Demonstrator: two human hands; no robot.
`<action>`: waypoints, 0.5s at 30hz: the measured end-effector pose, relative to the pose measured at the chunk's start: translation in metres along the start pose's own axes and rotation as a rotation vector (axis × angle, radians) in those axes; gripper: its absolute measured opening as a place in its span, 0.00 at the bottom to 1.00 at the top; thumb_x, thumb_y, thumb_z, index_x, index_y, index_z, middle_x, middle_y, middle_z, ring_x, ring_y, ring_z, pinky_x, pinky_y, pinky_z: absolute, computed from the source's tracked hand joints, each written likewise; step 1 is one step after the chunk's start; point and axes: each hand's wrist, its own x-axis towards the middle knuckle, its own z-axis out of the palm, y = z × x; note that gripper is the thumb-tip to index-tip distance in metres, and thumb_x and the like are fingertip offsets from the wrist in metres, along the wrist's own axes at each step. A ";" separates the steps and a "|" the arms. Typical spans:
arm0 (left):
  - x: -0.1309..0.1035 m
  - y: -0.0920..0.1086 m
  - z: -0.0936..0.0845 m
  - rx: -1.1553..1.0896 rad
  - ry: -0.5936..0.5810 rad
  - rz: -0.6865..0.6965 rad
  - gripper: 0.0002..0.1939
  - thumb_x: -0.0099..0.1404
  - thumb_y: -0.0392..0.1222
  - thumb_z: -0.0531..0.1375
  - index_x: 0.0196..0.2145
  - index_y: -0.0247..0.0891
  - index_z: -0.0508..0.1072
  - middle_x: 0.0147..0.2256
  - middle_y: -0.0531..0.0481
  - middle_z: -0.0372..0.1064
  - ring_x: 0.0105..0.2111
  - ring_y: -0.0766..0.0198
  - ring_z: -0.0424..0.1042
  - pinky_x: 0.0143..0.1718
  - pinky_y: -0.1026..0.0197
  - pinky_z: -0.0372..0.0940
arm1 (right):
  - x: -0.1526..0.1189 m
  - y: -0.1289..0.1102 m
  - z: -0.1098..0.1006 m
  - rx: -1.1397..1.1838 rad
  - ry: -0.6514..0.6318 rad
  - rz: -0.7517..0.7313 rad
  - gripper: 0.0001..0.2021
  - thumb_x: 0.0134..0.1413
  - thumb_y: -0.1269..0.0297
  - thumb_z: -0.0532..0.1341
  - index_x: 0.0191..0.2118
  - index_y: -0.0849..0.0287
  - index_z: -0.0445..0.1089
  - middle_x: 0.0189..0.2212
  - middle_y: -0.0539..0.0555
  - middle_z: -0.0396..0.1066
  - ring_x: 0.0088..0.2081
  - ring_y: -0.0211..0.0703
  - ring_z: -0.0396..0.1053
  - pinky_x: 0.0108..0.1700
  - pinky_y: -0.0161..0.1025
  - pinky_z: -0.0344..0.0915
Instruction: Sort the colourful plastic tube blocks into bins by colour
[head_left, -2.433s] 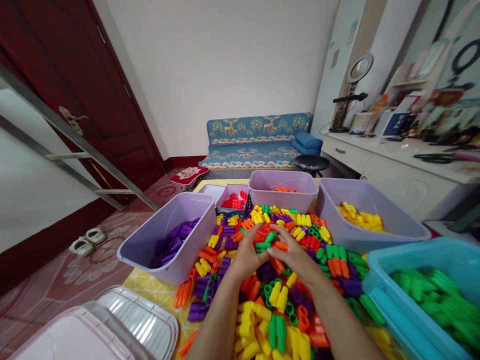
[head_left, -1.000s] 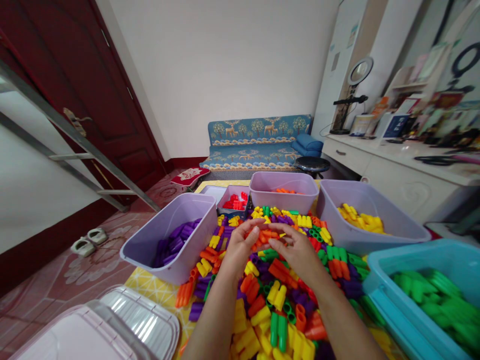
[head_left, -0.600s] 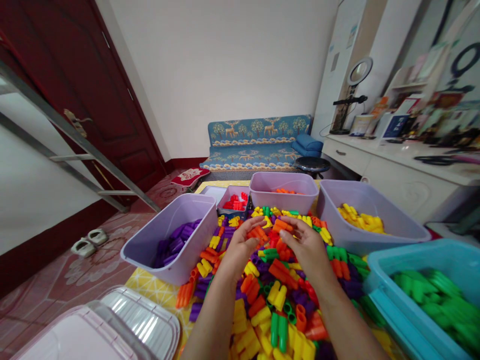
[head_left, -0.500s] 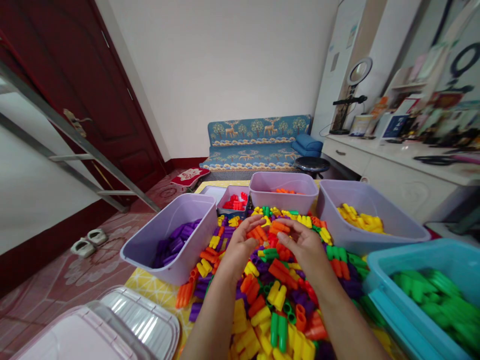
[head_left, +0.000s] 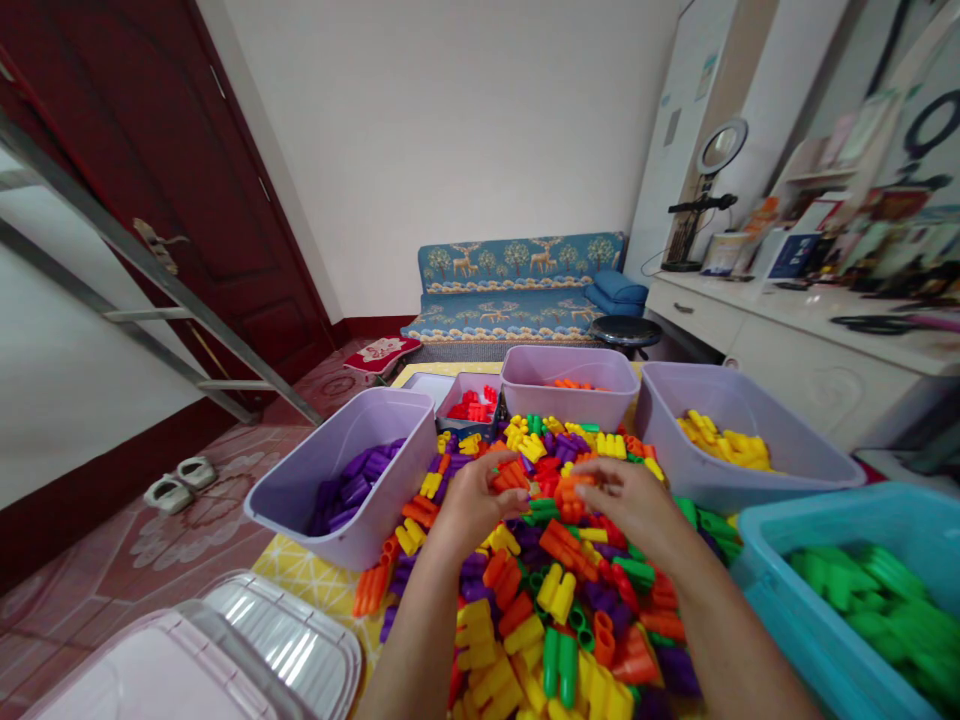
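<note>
My left hand (head_left: 474, 505) is over the middle of a pile of plastic toy blocks (head_left: 559, 590), its fingers curled round an orange block (head_left: 510, 474). Facing it, my right hand (head_left: 634, 505) pinches another orange block (head_left: 573, 492) between thumb and fingers. A small gap separates the two held blocks. The pile mixes purple, yellow, green, red and orange pieces shaped like joined tubes. Beneath my hands lie green, red and purple blocks, partly covered by my fingers and forearms.
Sorted blocks sit in bins round the pile: purple in a lilac bin (head_left: 262, 500) at left, red in a small box (head_left: 480, 432), orange in a back bin (head_left: 570, 405), yellow in a right bin (head_left: 750, 490), green in a turquoise bin (head_left: 780, 590). Lids (head_left: 285, 640) lie front left.
My right hand has moved lower and a little to the right with its orange block. My left hand has shifted slightly down and left, keeping its orange block.
</note>
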 end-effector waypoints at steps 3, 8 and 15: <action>-0.003 0.003 0.003 -0.074 -0.038 0.001 0.32 0.50 0.40 0.66 0.52 0.34 0.64 0.28 0.53 0.69 0.26 0.61 0.74 0.32 0.56 0.71 | 0.003 -0.008 0.009 0.405 0.347 -0.131 0.20 0.51 0.58 0.61 0.51 0.54 0.66 0.53 0.58 0.67 0.49 0.48 0.70 0.48 0.45 0.67; -0.005 0.007 0.005 -0.068 -0.063 0.035 0.31 0.50 0.44 0.67 0.50 0.36 0.62 0.27 0.54 0.68 0.26 0.61 0.75 0.30 0.58 0.71 | 0.001 -0.016 0.017 0.426 0.324 -0.078 0.21 0.48 0.54 0.64 0.48 0.56 0.68 0.48 0.58 0.71 0.46 0.50 0.72 0.48 0.45 0.68; -0.008 0.014 0.005 -0.120 -0.155 0.037 0.24 0.51 0.45 0.67 0.43 0.34 0.68 0.25 0.53 0.69 0.25 0.65 0.74 0.30 0.62 0.70 | 0.000 -0.012 0.021 0.233 0.001 0.038 0.18 0.45 0.52 0.64 0.39 0.59 0.73 0.31 0.54 0.75 0.29 0.42 0.72 0.33 0.39 0.69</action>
